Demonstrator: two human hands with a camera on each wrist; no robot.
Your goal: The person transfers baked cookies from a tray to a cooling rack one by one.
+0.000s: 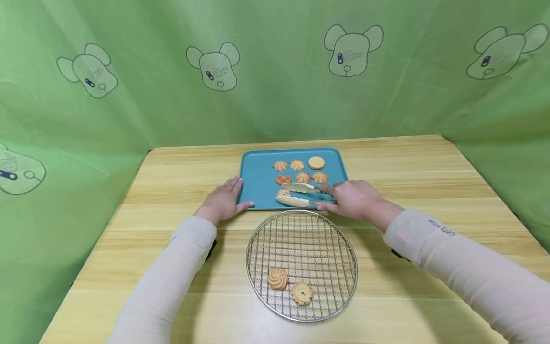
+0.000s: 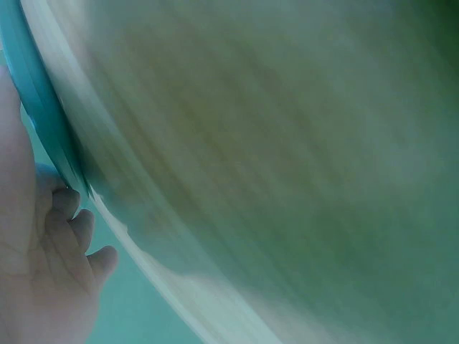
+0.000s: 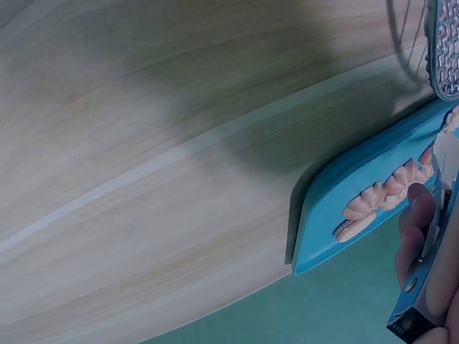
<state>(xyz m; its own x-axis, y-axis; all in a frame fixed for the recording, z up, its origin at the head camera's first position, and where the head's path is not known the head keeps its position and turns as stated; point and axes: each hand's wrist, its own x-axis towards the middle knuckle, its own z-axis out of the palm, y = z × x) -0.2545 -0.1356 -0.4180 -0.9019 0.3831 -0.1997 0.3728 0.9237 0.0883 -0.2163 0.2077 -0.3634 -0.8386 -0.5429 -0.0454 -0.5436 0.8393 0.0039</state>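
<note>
My right hand [image 1: 353, 198] grips a pair of tongs [image 1: 296, 201] with cream-coloured scalloped tips. The tips are spread on either side of a cookie [image 1: 282, 192] near the front of the blue tray [image 1: 258, 177]; whether they touch it I cannot tell. In the right wrist view the fingers [image 3: 409, 251] curl round the tongs' handle [image 3: 423, 276]. My left hand [image 1: 222, 198] rests at the tray's left edge, thumb over the front left corner and fingers straight along the side. Behind the tongs lie several more cookies, among them a round one [image 1: 316, 163] and a pretzel-shaped one [image 1: 283, 179].
In front of the tray stands a round wire cooling rack [image 1: 301, 248]. On it lie a swirled cookie [image 1: 278, 278] and a ring-shaped cookie [image 1: 302, 293]. All stand on a wooden table [image 1: 399, 177], with a green curtain [image 1: 275, 114] behind it.
</note>
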